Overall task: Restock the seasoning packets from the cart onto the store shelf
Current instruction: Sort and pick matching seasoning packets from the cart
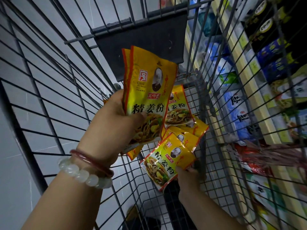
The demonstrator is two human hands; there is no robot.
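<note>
**Both hands hold packets over cart**

Left hand (116, 117) grips a stack (147, 90) of yellow packets upright above the cart (49, 90). Right hand (187, 176) pinches one packet (166, 163) lower down. Loose packets (181, 113) lie in the cart between the hands, shelf (259, 100) at right.

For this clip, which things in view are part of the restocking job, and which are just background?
Part of the job:
- stack of yellow seasoning packets, gripped by the left hand
- single yellow seasoning packet, pinched by the right hand
- loose yellow packets in the grey wire cart
- store shelf

Background:
- blue-and-white salt bags
- white bead bracelet
- red bangle
</note>
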